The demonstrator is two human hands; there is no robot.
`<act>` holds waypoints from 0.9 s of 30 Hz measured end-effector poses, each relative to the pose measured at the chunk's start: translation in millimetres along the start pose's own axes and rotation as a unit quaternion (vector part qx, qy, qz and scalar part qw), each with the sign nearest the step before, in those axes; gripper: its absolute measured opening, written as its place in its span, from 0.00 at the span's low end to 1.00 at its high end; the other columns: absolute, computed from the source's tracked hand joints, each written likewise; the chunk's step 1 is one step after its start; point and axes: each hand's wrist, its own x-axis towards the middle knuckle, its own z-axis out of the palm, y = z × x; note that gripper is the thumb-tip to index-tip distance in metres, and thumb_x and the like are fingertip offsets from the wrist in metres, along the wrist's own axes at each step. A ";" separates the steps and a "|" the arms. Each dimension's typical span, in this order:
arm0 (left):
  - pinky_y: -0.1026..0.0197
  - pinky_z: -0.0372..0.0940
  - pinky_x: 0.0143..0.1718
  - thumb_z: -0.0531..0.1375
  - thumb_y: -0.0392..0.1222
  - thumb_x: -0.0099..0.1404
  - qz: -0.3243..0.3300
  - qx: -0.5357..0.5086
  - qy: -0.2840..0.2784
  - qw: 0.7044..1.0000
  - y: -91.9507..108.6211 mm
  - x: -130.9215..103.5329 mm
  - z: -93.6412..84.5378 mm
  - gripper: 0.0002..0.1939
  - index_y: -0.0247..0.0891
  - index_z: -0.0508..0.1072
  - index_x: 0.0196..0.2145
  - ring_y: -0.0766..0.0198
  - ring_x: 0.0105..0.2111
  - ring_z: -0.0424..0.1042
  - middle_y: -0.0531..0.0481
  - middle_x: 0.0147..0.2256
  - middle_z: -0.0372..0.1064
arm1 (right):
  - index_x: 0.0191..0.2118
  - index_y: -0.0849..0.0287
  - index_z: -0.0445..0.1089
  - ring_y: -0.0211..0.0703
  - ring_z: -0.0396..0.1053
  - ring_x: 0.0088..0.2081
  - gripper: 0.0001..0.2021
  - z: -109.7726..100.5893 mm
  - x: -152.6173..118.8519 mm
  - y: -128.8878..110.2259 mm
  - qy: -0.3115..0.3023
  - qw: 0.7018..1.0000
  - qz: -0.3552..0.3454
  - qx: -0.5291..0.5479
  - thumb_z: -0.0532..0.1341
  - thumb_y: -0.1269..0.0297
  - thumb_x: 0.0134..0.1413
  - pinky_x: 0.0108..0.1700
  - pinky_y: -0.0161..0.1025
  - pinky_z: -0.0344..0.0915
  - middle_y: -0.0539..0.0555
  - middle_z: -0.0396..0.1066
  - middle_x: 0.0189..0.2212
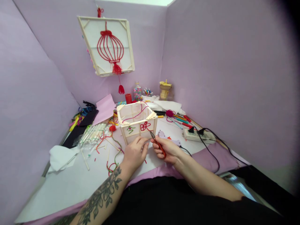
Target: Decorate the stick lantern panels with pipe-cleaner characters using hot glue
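A square lantern frame [138, 116] of pale wooden sticks and white panels stands on the table. Its front panel carries a green yarn character [131, 129] and a red yarn character [145, 126]. My right hand [167, 149] is closed around pliers with red handles [161, 148], their metal jaws at the red character's lower right end. Whether the jaws grip yarn is too small to tell. Just left of the pliers, my left hand [136, 153] is at the panel's lower edge, fingers curled and pressed together; what they hold, if anything, is hidden.
A finished lantern [110, 47] with a red yarn design hangs at the back. Yarn scraps [112, 167] and a plastic bag of sticks [93, 136] lie on the left. Right are a lilac glue gun [168, 137], a power strip [199, 136] with cables, and a red yarn ball [170, 113].
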 end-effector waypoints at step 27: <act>0.63 0.70 0.38 0.54 0.39 0.68 -0.002 -0.006 -0.009 1.000 -0.2 -0.8 0.6 0.10 0.40 0.73 0.44 0.63 0.37 0.75 0.48 0.39 0.74 | 0.35 0.59 0.63 0.26 0.46 0.14 0.14 -5.0 -3.4 5.9 -0.012 0.999 -0.016 -0.032 0.53 0.53 0.64 0.16 0.25 0.37 0.41 0.54 0.17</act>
